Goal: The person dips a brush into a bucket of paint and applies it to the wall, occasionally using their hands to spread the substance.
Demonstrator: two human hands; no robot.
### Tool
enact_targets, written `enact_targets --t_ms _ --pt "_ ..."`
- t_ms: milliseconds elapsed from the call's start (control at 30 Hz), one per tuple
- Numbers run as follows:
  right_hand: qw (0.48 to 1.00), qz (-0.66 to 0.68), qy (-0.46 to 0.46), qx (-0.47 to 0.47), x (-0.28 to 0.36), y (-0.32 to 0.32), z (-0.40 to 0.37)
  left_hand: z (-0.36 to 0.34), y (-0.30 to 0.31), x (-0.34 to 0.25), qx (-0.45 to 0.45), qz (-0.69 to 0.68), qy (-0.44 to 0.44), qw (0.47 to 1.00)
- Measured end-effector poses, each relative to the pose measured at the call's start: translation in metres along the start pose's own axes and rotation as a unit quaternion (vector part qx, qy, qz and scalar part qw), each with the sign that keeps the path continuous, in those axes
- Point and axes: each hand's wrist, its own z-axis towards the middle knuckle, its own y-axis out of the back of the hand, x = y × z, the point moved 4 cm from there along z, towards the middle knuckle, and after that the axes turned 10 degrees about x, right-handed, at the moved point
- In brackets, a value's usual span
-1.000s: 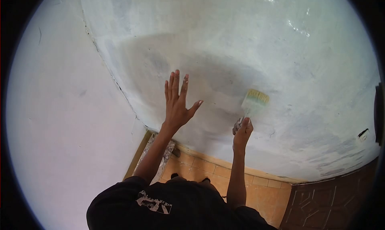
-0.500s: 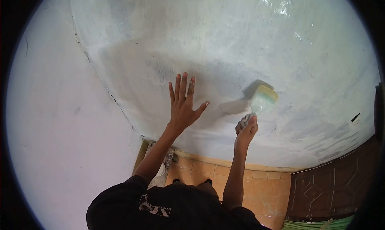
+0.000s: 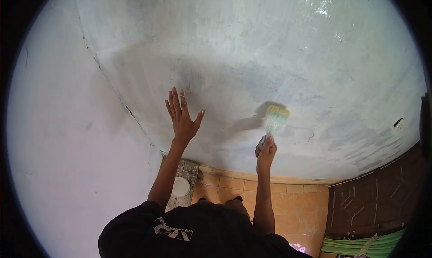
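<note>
Gripped by its handle in my right hand is a wide paintbrush, coated in whitish paint, its yellowish bristles pointing up the wall. The bristle end overlaps the wall, and a shadow falls just to its left. My left hand is open, fingers spread and pointing up in front of the same wall, with paint marks on some fingertips. Patchy white paint over grey covers the surface around both hands, with wet, shiny spots at the upper right.
A cracked corner seam separates a pale side wall on the left. Below stands a paint-spattered bench holding a round white container. Orange floor tiles, a dark carved wooden panel and green fabric lie at the lower right.
My right hand and the paintbrush have moved left and slightly down across the wall. My left hand has shifted left, still spread, and more of the white container now shows.
</note>
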Motion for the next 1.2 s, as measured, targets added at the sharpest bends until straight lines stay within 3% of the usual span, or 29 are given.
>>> enact_targets --t_ms 200,333,433,633,800,900,1067,1200 --pt "0.996 0.003 0.082 0.028 0.065 -0.024 0.05 0.002 -0.011 0.02 0.029 0.004 0.004 1.0" --pt "0.999 0.007 0.038 0.02 -0.003 -0.014 0.041 -0.009 -0.02 0.032 0.049 0.034 0.004 0.998" --pt "0.998 0.023 -0.053 0.002 -0.046 -0.011 -0.002 -0.02 -0.019 0.034 0.063 0.02 0.009 0.998" --pt "0.999 0.007 0.045 0.012 0.017 -0.032 0.025 -0.031 -0.024 0.04 0.083 0.02 0.006 0.996" --pt "0.997 -0.032 0.067 0.031 -0.027 -0.023 0.037 -0.048 -0.035 0.038 0.12 0.052 0.026 0.991" --pt "0.999 0.001 -0.046 -0.001 -0.045 -0.025 0.007 -0.06 -0.038 0.036 0.149 0.041 0.038 0.987" --pt "0.996 -0.017 0.066 0.052 0.006 -0.055 0.02 -0.077 -0.046 0.033 0.164 0.003 0.047 0.985" --pt "0.999 -0.003 0.027 0.044 -0.022 -0.058 0.039 -0.094 -0.06 0.031 0.192 0.006 0.058 0.98"
